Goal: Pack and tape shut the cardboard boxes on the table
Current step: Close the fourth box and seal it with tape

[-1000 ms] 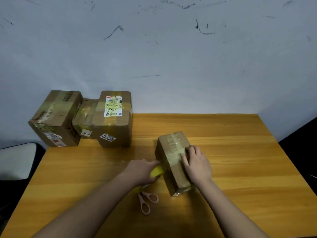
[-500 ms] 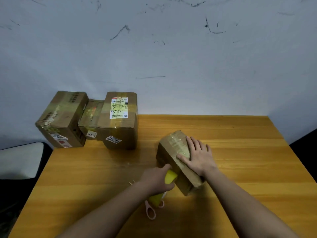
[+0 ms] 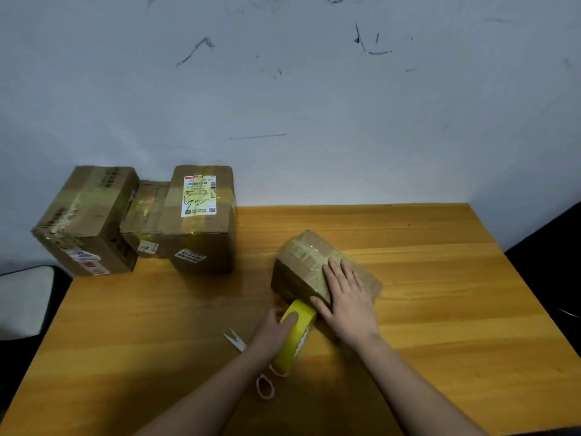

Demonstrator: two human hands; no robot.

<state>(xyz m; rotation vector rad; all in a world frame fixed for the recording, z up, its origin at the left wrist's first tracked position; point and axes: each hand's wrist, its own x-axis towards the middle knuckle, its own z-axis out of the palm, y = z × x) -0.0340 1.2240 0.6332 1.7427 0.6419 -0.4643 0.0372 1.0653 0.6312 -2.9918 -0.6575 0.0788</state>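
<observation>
A small taped cardboard box [image 3: 301, 262] lies near the middle of the wooden table [image 3: 440, 294], turned at an angle. My right hand [image 3: 347, 302] lies flat on its top with straight fingers, pressing it down. My left hand [image 3: 273, 333] grips a yellow tape roll [image 3: 297, 335] held against the box's near left corner. Pink-handled scissors [image 3: 239, 343] lie on the table under my left wrist, blades pointing left, handles partly hidden by the arm.
Three taped cardboard boxes stand at the table's back left: a tilted one [image 3: 85, 221], a low middle one [image 3: 146, 221] and a tall one with a white label [image 3: 201, 221]. A white chair seat [image 3: 25, 300] sits off the left edge. A wall rises behind.
The box has been turned further clockwise and my right hand slid along its top. My left hand drew the tape roll back toward me along the box's near side.
</observation>
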